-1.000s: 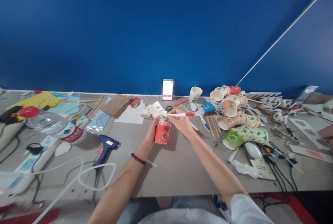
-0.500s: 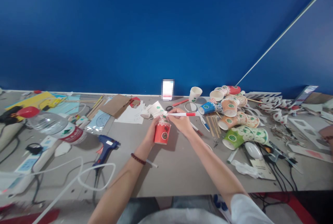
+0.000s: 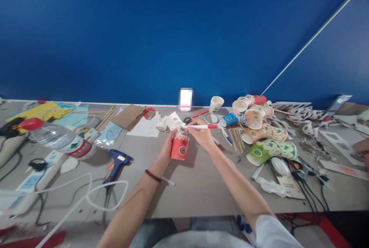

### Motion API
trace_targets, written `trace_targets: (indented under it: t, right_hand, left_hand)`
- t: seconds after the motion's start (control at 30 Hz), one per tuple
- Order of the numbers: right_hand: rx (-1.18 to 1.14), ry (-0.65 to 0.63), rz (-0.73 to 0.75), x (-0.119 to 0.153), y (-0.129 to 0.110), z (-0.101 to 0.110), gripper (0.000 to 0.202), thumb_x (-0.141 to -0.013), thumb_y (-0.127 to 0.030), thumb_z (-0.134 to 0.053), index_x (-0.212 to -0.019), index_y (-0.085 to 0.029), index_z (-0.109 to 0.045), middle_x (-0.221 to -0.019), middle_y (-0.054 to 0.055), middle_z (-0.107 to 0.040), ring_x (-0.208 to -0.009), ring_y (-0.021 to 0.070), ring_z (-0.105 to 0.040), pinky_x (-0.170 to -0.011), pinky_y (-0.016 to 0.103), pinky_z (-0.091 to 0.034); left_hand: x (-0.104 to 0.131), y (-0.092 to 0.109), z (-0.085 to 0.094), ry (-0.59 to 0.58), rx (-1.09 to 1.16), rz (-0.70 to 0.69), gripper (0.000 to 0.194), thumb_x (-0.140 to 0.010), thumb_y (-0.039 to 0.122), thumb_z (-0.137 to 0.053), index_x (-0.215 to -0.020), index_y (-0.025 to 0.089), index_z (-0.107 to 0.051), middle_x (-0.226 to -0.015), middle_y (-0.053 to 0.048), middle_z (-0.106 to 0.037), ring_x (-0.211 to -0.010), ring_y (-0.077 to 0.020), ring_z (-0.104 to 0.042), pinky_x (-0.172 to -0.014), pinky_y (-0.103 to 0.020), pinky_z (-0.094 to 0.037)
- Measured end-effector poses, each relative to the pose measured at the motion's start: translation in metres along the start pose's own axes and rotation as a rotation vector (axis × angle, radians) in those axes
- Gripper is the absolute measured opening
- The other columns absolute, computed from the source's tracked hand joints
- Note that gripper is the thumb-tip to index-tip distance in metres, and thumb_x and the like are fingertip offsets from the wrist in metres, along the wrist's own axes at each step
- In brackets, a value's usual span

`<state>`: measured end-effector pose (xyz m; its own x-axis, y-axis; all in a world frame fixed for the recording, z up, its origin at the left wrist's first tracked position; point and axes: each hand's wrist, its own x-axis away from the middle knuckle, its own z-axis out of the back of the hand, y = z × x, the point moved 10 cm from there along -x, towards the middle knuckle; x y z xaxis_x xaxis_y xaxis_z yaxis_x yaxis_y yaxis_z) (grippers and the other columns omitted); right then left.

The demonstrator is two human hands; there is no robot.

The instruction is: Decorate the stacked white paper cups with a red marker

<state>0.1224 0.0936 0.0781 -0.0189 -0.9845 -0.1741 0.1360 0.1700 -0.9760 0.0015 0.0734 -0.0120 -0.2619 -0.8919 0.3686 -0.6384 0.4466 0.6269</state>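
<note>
My left hand [image 3: 166, 148] is wrapped around the side of a red paper cup [image 3: 178, 150] with a white lacy pattern near its top, held above the table. In my right hand [image 3: 202, 135] is a white marker [image 3: 198, 127] with a red end, lying nearly level and pinched by the fingers. Its left tip reaches the upper part of the red cup; whether it touches cannot be made out. Just behind the red cup, a white paper cup [image 3: 173, 119] with a green mark leans at a tilt, its lower part hidden.
A blue glue gun [image 3: 118, 163], a large plastic bottle [image 3: 62, 138] and a power strip [image 3: 36, 180] lie to the left. At right are several patterned cups [image 3: 261, 152], wooden sticks [image 3: 236, 140] and cables. A phone [image 3: 186, 100] stands against the blue wall.
The marker's red end has shifted very slightly to the right along with my right hand. My left hand and the red cup look nearly the same.
</note>
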Motion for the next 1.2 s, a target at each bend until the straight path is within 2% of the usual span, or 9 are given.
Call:
trace_targets:
  t: [0.37,0.6,1.2]
  right_hand:
    - [0.043,0.020,0.004,0.002,-0.010,0.003,0.005,-0.069,-0.021,-0.060,-0.066,-0.022,-0.056,-0.065,-0.003,-0.062,-0.062,0.0156,-0.059,-0.059,0.028,-0.045]
    - [0.025,0.020,0.007,0.002,-0.007,0.002,0.009,-0.070,-0.022,-0.061,-0.063,-0.023,-0.054,-0.065,-0.002,-0.060,-0.075,0.0198,-0.066,-0.061,0.028,-0.045]
    - [-0.067,-0.014,-0.038,0.001,0.000,-0.002,0.011,-0.069,-0.023,-0.061,-0.063,-0.023,-0.052,-0.063,-0.003,-0.059,-0.088,0.0248,-0.073,-0.065,0.028,-0.050]
  left_hand:
    - [0.001,0.002,-0.003,-0.016,-0.003,-0.013,0.033,-0.084,0.039,-0.060,-0.097,0.010,-0.067,-0.080,-0.012,-0.072,-0.066,-0.0200,-0.069,-0.064,-0.029,-0.055]
    - [0.002,0.002,-0.005,-0.027,0.002,-0.008,0.033,-0.084,0.040,-0.060,-0.097,0.010,-0.066,-0.080,-0.012,-0.072,-0.066,-0.0196,-0.069,-0.064,-0.028,-0.055]
    - [0.000,0.002,-0.003,-0.027,0.004,-0.011,0.033,-0.083,0.041,-0.061,-0.095,0.011,-0.067,-0.080,-0.012,-0.073,-0.067,-0.0201,-0.070,-0.064,-0.029,-0.056]
